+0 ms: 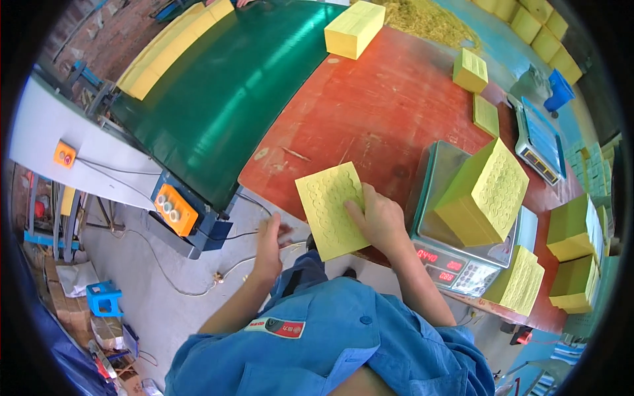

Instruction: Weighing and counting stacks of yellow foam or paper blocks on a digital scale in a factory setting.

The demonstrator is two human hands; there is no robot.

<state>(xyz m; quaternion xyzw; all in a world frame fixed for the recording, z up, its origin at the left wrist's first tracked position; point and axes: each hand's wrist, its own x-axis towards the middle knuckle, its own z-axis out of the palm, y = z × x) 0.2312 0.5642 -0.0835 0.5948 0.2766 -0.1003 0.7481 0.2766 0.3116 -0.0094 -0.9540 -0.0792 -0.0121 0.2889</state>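
My right hand [384, 218] grips the right edge of a thin stack of yellow embossed paper [328, 210], thumb on top. The stack hangs tilted over the red table's front edge. My left hand [269, 247] is held apart to the left of the paper, fingers stretched out and slightly blurred, with nothing in it. To the right of my right hand stands a digital scale [422, 231] with lit red figures. A tall block of the same yellow paper [485, 191] rests on its metal pan.
A green conveyor belt [218, 86] with a long row of yellow paper [172, 49] runs at left, beside an orange button box [176, 210]. On the red table [356, 112] are more yellow paper blocks [354, 30] and a second scale [538, 142]. Cables cross the floor.
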